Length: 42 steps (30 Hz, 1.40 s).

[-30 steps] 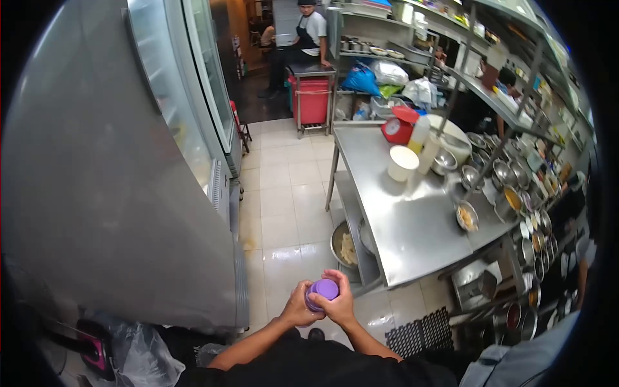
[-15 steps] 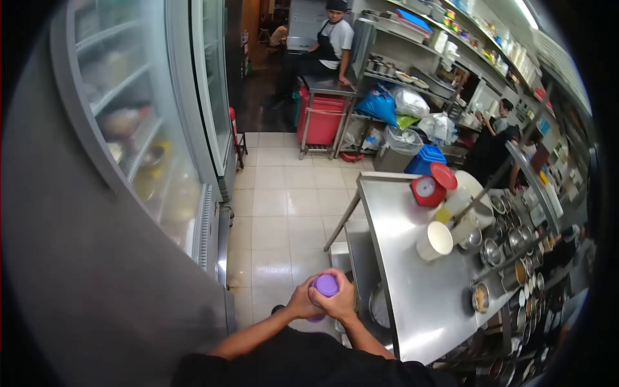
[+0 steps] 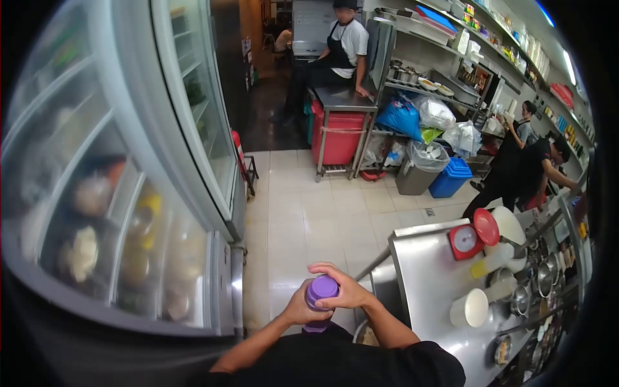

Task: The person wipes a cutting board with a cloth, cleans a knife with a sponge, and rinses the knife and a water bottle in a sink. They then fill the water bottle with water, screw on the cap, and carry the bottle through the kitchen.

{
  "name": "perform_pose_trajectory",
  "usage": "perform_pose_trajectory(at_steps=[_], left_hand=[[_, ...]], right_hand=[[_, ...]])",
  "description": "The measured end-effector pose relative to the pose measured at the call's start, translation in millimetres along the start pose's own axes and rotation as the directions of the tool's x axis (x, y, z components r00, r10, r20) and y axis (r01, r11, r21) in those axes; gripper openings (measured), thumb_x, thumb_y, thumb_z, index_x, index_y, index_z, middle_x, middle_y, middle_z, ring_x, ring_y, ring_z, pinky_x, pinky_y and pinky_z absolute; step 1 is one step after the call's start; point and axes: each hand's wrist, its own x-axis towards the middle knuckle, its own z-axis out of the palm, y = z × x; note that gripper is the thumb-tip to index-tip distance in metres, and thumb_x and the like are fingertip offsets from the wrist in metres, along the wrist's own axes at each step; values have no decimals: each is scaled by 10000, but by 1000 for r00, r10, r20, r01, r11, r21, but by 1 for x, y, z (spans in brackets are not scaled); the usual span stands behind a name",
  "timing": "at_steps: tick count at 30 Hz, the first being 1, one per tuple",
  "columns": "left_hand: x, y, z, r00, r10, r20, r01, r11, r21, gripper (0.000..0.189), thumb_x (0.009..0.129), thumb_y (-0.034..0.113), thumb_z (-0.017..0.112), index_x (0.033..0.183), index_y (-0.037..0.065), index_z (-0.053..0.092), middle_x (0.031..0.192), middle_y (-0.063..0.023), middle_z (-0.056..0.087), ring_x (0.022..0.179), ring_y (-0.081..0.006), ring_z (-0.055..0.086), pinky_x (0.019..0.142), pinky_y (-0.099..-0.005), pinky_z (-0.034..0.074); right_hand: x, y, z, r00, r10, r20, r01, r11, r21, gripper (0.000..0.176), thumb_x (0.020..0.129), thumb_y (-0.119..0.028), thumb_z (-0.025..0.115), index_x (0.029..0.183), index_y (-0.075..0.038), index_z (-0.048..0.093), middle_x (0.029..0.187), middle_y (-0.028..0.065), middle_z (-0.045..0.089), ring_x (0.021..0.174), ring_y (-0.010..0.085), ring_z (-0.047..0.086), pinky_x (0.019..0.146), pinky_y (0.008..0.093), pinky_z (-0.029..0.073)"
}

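A purple bottle [image 3: 322, 288] with a round lid stands upright in front of my body. My left hand [image 3: 298, 309] wraps round its side below the lid. From the right, my right hand [image 3: 349, 290] curls about the lid, its thumb on the near side and its fingers arched behind the top. Most of the bottle's middle is hidden by my hands; its purple base shows underneath.
Glass-door fridges [image 3: 193, 109] line the left. A steel table [image 3: 429, 290] at right bears a red scale [image 3: 465, 240] and a white tub [image 3: 469, 309]. One person [image 3: 345, 48] is beside a small steel table; others work at far right.
My view has shifted left and forward. The right hand's fingers have lifted and spread from round the bottle to the lid, while the left hand keeps its hold.
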Motion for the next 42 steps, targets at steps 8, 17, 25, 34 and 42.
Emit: perform_pose_trajectory(at_steps=[8, 17, 25, 34, 42], left_hand=[[155, -44, -96, 949, 37, -314, 71, 943, 324, 802, 551, 157, 851, 1174, 34, 361, 1056, -98, 537, 962, -184, 568, 841, -327, 480], [309, -72, -140, 961, 4, -276, 100, 927, 361, 826, 497, 220, 833, 1163, 39, 378, 1013, -139, 569, 921, -241, 597, 803, -363, 495], [451, -91, -153, 989, 52, 142, -61, 996, 60, 759, 575, 91, 818, 1159, 23, 338, 1054, -128, 517, 937, -211, 570, 826, -337, 483], [591, -100, -157, 859, 18, 512, -62, 996, 70, 839, 521, 190, 853, 1149, 51, 315, 1028, -107, 475, 942, -212, 520, 818, -349, 445], [689, -125, -141, 789, -54, 613, -142, 953, 267, 872, 495, 217, 860, 1156, 51, 317, 1059, -143, 476, 964, -258, 527, 841, -378, 441]], right_hand=[[118, 82, -96, 983, -84, -162, 89, 996, 22, 416, 825, -185, 670, 1193, -38, 546, 1242, 134, 479, 1191, 257, 447, 1013, 376, 350], [207, 155, -161, 905, -52, -423, -8, 990, -138, 405, 844, -246, 646, 1199, -63, 579, 1302, 174, 446, 1228, 267, 419, 1009, 357, 340], [244, 159, -263, 783, 175, -597, -65, 977, 201, 485, 862, -316, 613, 1279, -91, 505, 1340, 181, 407, 1257, 268, 382, 1030, 362, 314], [284, 181, -315, 441, 90, -893, -374, 923, -92, 723, 699, -391, 763, 1232, -16, 450, 1183, 144, 438, 1167, 277, 417, 995, 351, 345], [304, 235, -385, 227, 16, -974, -515, 850, -106, 713, 684, -373, 783, 1207, -22, 449, 1152, 161, 448, 1113, 288, 458, 965, 360, 368]])
